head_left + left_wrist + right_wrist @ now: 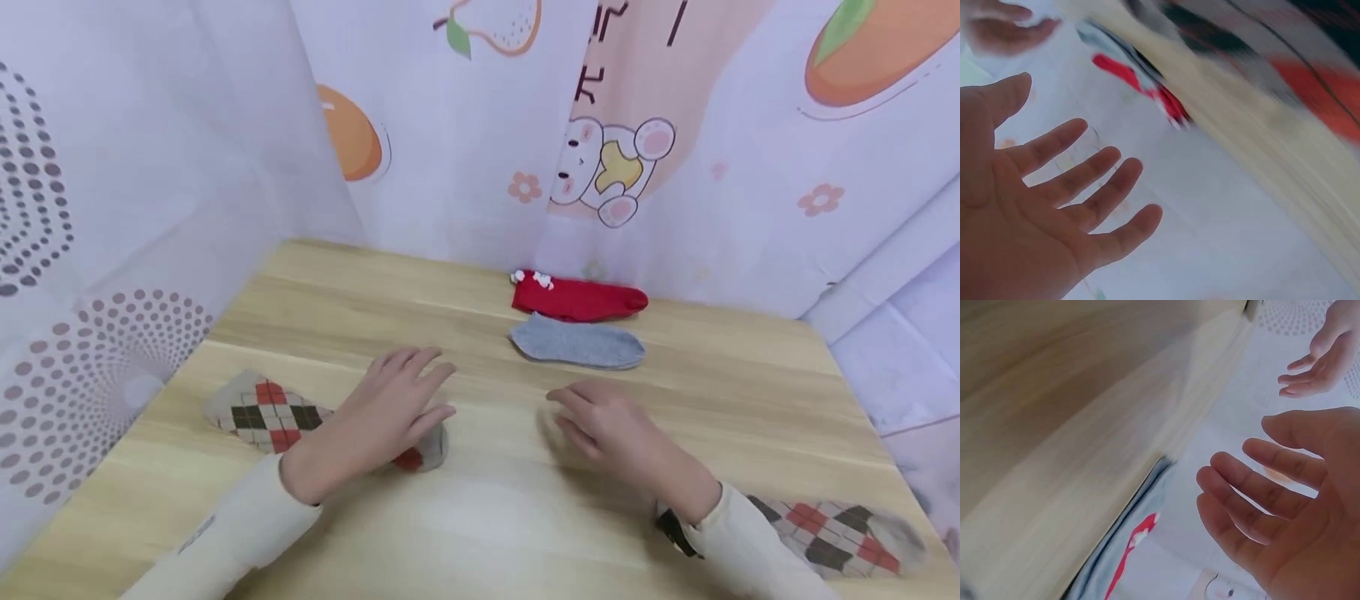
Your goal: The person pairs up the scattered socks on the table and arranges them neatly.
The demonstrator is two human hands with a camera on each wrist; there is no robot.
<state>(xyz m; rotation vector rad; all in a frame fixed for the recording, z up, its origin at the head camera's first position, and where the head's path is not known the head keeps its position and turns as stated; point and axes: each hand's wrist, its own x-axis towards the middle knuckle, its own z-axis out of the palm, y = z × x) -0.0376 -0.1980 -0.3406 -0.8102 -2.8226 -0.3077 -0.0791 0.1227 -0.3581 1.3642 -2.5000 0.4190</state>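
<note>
My left hand (390, 408) hovers over an argyle sock (273, 414) lying on the left of the table; its fingers are spread and hold nothing. Part of that sock is hidden beneath the hand and wrist. To the right, my right hand (611, 429) hangs above bare wood with relaxed, slightly bent fingers and nothing in them. A second argyle sock (832, 533) lies at the right, partly covered by the right sleeve. Farther back, a grey sock (577, 342) lies flat just in front of a red sock (581, 298) with white decorations at its cuff.
The wooden table (480, 533) meets a white curtain (465, 167) printed with fruit and a cartoon animal at its back edge. Another sheet with dotted patterns (67, 400) hangs along the left side. A dark band (677, 533) shows at the right wrist.
</note>
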